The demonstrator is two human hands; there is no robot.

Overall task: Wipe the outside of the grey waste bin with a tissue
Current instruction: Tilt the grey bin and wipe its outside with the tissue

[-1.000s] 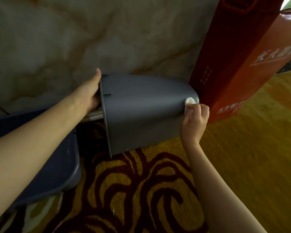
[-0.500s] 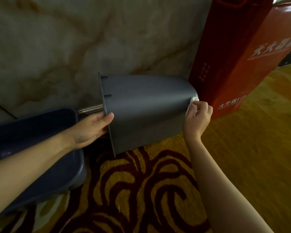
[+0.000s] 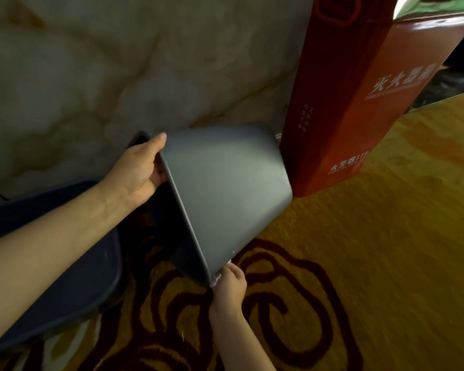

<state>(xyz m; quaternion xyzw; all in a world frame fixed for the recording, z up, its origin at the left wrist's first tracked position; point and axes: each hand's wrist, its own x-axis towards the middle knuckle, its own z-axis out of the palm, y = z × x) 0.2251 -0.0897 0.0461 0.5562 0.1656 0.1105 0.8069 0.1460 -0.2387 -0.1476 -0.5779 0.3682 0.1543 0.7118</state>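
Note:
The grey waste bin (image 3: pixel 223 188) is held off the carpet, tipped on its side with its open mouth facing left and down. My left hand (image 3: pixel 138 170) grips the upper rim, thumb on the outside wall. My right hand (image 3: pixel 229 286) is at the lower corner of the rim, closed on a white tissue (image 3: pixel 216 279) pressed against the bin's outer edge. Only a small scrap of the tissue shows.
A tall red cardboard box (image 3: pixel 354 97) stands just right of the bin against the marble wall (image 3: pixel 91 76). A dark blue plastic tub (image 3: pixel 65 277) lies at the left under my forearm. The floor is yellow carpet (image 3: pixel 386 250) with dark red swirls.
The bin has rotated so its mouth tilts down. My left hand went from the rim's lower side to its top. My right hand slid with the tissue from the bin's base to the rim's lower corner.

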